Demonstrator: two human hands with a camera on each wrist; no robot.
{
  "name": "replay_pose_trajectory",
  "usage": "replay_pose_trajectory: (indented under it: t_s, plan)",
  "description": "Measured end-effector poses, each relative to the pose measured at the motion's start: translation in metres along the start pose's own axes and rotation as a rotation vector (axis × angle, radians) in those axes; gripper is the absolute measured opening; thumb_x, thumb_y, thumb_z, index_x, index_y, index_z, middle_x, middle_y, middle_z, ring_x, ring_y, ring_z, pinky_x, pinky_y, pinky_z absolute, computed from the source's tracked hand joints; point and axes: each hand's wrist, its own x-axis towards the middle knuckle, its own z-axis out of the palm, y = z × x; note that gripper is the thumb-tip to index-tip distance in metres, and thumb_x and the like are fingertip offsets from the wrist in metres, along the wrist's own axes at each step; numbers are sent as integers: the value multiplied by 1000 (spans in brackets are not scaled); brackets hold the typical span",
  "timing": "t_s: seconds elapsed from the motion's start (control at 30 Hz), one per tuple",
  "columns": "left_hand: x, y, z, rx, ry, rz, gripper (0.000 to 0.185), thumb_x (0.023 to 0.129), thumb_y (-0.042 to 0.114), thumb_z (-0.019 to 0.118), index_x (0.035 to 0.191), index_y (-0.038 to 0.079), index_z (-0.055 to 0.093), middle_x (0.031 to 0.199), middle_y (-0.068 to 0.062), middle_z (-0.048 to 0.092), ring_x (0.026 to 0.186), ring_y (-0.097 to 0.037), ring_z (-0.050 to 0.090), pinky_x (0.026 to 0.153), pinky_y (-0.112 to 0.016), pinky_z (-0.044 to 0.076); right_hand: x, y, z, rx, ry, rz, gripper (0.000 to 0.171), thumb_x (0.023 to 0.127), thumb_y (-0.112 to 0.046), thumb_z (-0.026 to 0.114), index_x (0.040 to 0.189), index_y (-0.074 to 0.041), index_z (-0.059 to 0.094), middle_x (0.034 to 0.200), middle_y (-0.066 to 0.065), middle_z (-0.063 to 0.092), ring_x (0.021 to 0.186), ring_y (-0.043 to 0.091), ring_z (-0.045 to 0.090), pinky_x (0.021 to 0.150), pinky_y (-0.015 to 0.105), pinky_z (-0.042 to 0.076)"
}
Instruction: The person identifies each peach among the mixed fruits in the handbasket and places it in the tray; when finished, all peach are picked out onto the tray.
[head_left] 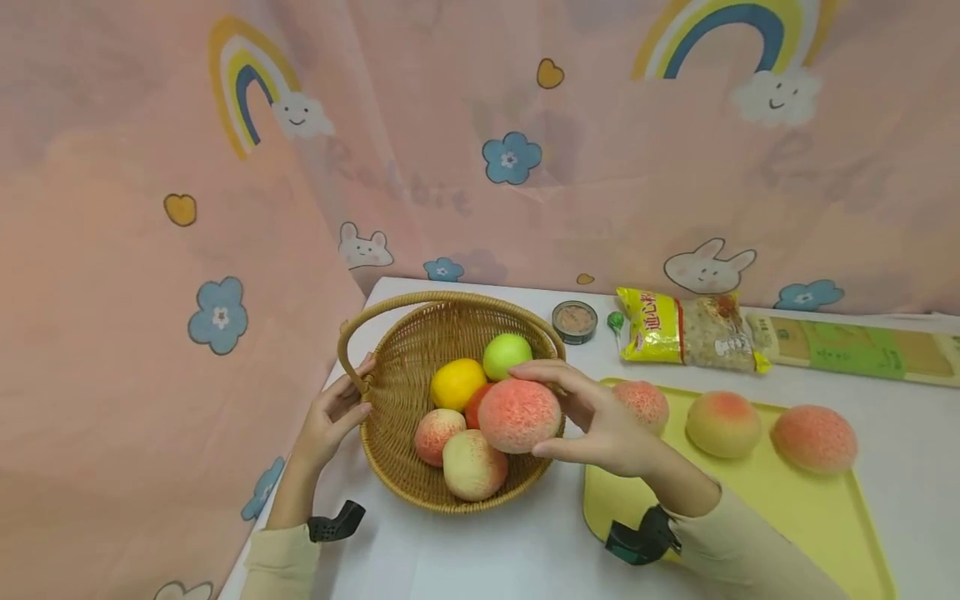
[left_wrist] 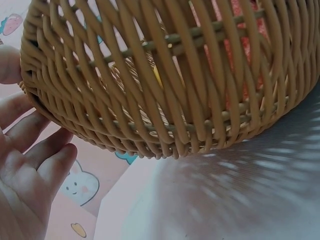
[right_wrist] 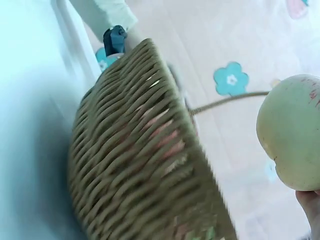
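Wicker basket (head_left: 420, 350), the landmark: your left hand (head_left: 330, 417) rests against its left rim, fingers relaxed, apparently steadying it. Yellow tray (head_left: 825, 517), right of basket, carries three peaches. Peach (head_left: 519, 415): your right hand (head_left: 607, 421) grips it, fingers curled round, over the basket's right side above other fruit.

Pink peach (head_left: 519, 415) held just above wicker basket (head_left: 397, 367) w/ fruit; basket upright.

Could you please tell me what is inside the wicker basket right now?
The basket holds a yellow fruit, green apple and two peaches; a red fruit is mostly covered.
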Motion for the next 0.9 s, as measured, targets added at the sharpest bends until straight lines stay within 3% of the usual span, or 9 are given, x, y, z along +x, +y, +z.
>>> replay_pose_trajectory:
  t_s: [0.2,0.5,0.67,0.9]
  plan:
    - [1,1,1,-8,12,31,51,87,-16,48,137,-15,37,147,-35,24,134,-7,41,104,-17,38,-53,5,-17,-19,115,20,72,72,20,68,137,10,39,141,13,44,131,14,42,105,21,41]
    - [-2,1,1,-7,5,-7,52,88,-13,48,139,-9,38,149,-31,24,138,-16,37,106,-18,37,-128,22,-28,-100,213,270,67,77,14,68,138,6,40,139,3,48,128,-1,41,99,11,40]
    - [-2,2,2,-1,14,7,52,88,-14,48,139,-10,38,149,-30,25,137,-14,38,106,-18,37,-148,30,-32,-156,234,374,65,78,6,71,136,0,45,135,6,51,123,-6,44,97,7,38]
    - [-1,0,2,-8,24,17,51,87,-16,48,138,-11,39,148,-31,26,136,-13,39,105,-18,37,-164,46,-34,-133,185,411,65,80,0,71,139,-3,42,136,17,48,124,-7,43,100,4,32]
